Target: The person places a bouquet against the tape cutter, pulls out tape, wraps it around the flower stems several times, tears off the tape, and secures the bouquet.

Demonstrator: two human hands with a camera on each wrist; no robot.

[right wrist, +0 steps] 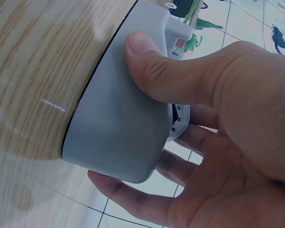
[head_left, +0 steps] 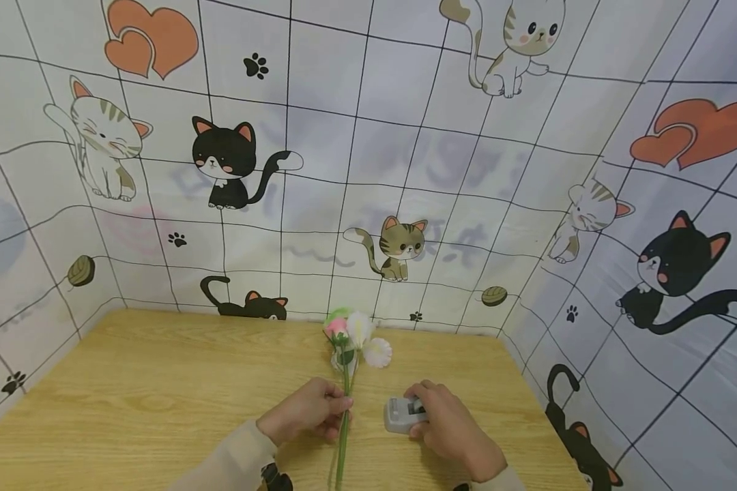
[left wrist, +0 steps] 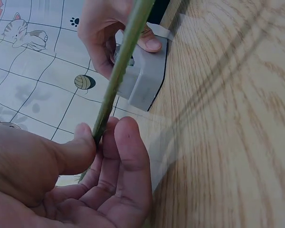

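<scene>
My left hand [head_left: 307,410] pinches the green stems [head_left: 344,436] of artificial flowers between thumb and fingers. Their heads lie toward the back of the table: a pink rosebud [head_left: 336,327] and a white flower [head_left: 359,329] with broad petals. In the left wrist view the stem [left wrist: 118,78] slants up from the pinch, raised over the wood. To the right, my right hand [head_left: 453,426] grips a grey tape dispenser [head_left: 399,417] that sits on the table. Its thumb [right wrist: 142,45] lies along the dispenser's side, and the tape roll [right wrist: 181,121] shows partly behind the hand.
The wooden table [head_left: 190,382] spreads out around both hands. A white cloth [head_left: 319,143] with a grid and cartoon cats hangs at the back and both sides, meeting the table's back edge.
</scene>
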